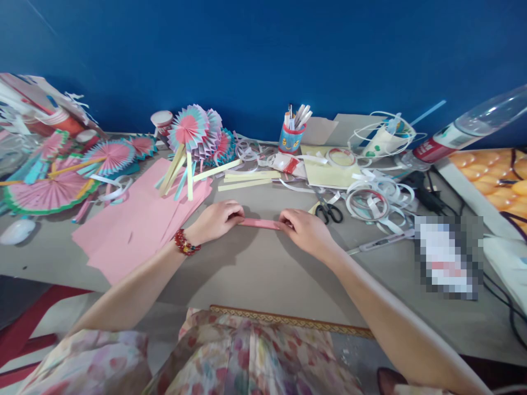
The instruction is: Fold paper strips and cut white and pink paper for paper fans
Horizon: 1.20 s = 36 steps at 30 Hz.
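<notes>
A narrow folded strip of pink paper (260, 223) lies level just above or on the grey table, stretched between my two hands. My left hand (218, 220), with a red bead bracelet at the wrist, pinches its left end. At the other end, my right hand (307, 230) pinches the strip between thumb and fingers. Black-handled scissors (328, 211) rest right behind my right hand. Large sheets of pink paper (140, 219) are spread to the left of my left hand.
Pleated paper fans (189, 129) and pale yellow strips (247, 178) stand behind my hands. A pen cup (292, 137), tape rolls (367, 203), a utility knife (382, 241), a glue gun (426, 192) and a tilted plastic bottle (457, 131) are on the right. A white mouse (17, 232) sits far left.
</notes>
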### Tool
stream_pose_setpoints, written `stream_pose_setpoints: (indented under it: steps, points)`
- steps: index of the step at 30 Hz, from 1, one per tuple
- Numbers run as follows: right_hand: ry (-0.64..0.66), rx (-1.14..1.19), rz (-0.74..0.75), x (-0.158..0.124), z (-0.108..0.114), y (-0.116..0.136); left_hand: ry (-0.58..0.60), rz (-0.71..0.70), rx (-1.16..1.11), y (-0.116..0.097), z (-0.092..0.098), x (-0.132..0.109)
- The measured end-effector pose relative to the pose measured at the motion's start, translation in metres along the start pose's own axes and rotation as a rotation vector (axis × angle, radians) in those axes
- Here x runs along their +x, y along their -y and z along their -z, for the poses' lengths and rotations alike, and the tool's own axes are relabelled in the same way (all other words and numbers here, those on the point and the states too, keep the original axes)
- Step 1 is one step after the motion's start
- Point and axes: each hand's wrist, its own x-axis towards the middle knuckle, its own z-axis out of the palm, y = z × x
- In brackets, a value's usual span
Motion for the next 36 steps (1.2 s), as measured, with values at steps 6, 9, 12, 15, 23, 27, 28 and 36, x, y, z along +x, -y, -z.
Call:
stream_pose_setpoints:
  steps: [6, 9, 12, 15, 23, 27, 28, 36]
  points:
    - [0.001, -0.006, -0.006, 0.0005, 0.0003, 0.0005, -0.009, -0.005, -0.022, -0.0002, -0.0005, -0.001]
    - [0.003, -0.007, -0.007, 0.0004, 0.0007, 0.0008, -0.012, -0.007, -0.025, -0.0004, -0.0003, -0.0017]
    - [0.005, -0.008, -0.003, 0.0001, 0.0012, 0.0009, -0.014, -0.012, -0.037, -0.0001, -0.0005, -0.0023]
    - [0.002, -0.006, 0.0, -0.0001, 0.0012, 0.0006, -0.013, -0.02, -0.039, 0.0003, -0.0009, -0.0028]
    - [-0.006, -0.007, 0.006, -0.0004, 0.0001, 0.0001, -0.014, -0.042, -0.031, 0.003, -0.003, -0.0034]
    - [-0.006, -0.004, 0.006, -0.0002, -0.0001, 0.0003, -0.011, -0.041, -0.026, 0.0051, -0.0047, -0.0041]
    - [-0.006, -0.004, 0.008, -0.0002, -0.0003, 0.0002, -0.014, -0.042, -0.024, 0.0053, -0.0052, -0.0044]
    - [0.002, 0.012, 0.004, -0.0003, 0.0, 0.0005, -0.026, -0.069, 0.006, 0.0018, -0.0062, -0.0047]
